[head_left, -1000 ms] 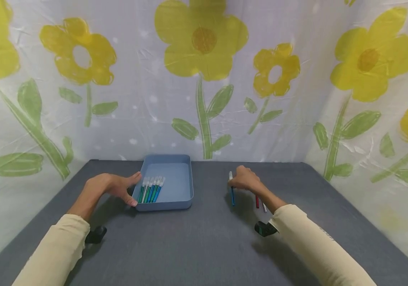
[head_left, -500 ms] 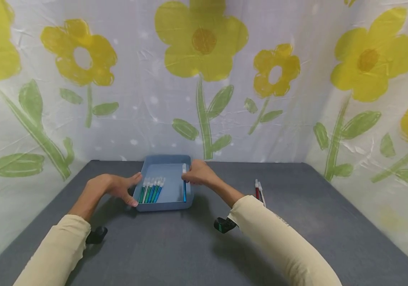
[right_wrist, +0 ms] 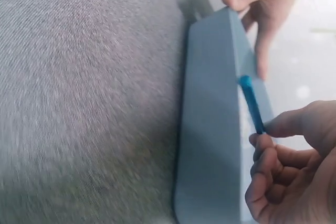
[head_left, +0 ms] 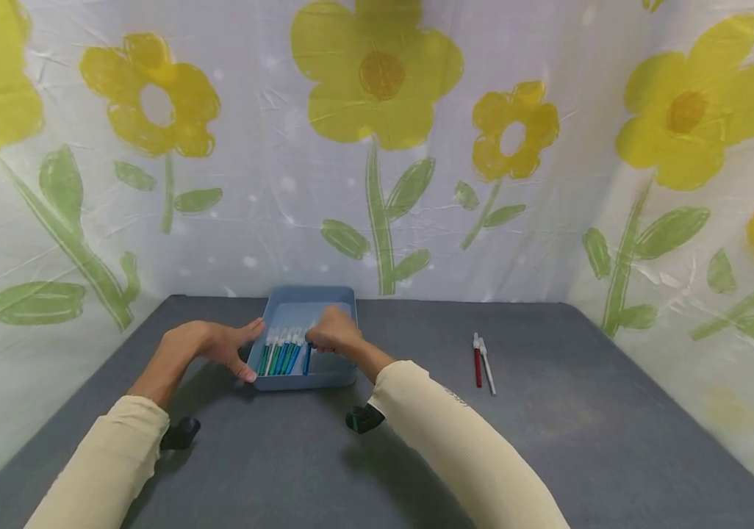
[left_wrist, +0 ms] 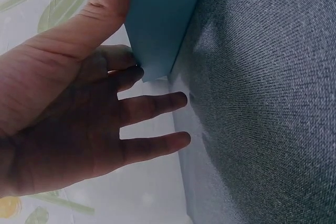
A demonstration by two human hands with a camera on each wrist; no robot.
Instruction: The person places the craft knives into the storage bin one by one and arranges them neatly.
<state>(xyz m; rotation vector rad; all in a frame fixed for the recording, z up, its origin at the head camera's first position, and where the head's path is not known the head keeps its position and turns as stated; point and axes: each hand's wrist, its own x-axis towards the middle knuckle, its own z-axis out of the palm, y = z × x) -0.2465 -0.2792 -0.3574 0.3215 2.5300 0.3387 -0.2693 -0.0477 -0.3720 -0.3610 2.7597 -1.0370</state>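
A blue plastic tray (head_left: 300, 383) stands at the back of the grey table, left of centre. Several green and blue markers (head_left: 278, 353) lie side by side in its left half. In the head view my right hand (head_left: 336, 330) is over the tray and pinches a blue marker (head_left: 307, 360) just right of that row. The right wrist view shows thumb and fingertips on this blue marker (right_wrist: 252, 103), its end above the tray's wall. My left hand (head_left: 218, 347), fingers spread, touches the tray's left side and front corner. Most of its fingers look straight in the left wrist view.
A red marker (head_left: 478, 361) and a white marker (head_left: 487, 366) lie close together on the table (head_left: 549, 441), right of centre. A flowered curtain (head_left: 251, 184) hangs behind and at both sides. A small black device (head_left: 364, 419) sits beneath the right wrist.
My right hand has carried the blue marker leftward from the table into the tray, then further left to the row of markers. The left hand stays at the tray.
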